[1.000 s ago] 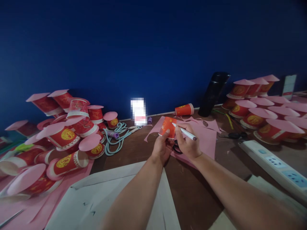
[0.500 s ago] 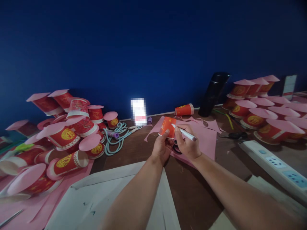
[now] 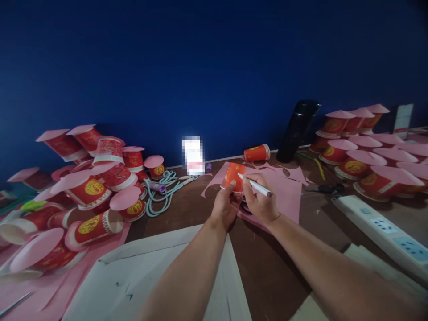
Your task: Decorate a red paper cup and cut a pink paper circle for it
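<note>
My left hand (image 3: 226, 207) is closed around the lower part of a red paper cup (image 3: 236, 171) with gold print, its thumb lying on the near side. In my right hand (image 3: 261, 200) is a white marker pen (image 3: 259, 187), held in a writing grip with its tip at the cup's right side. Whether the tip touches the cup I cannot tell. Beneath both hands lies a pink paper sheet (image 3: 289, 200) with cut-out curves. The dark handles of scissors (image 3: 245, 207) show partly between my hands.
Red cups with pink paper discs pile up at left (image 3: 88, 187) and at right (image 3: 356, 167). Toward the wall are a lit phone (image 3: 194, 156), a coiled blue cable (image 3: 152, 209), stacked red cups (image 3: 257, 153) and a black flask (image 3: 297, 129). A power strip (image 3: 384, 232) lies right, white board (image 3: 143, 276) in front.
Almost nothing differs. The pen tip has shifted very slightly left on the cup, while my left hand keeps the cup in place.
</note>
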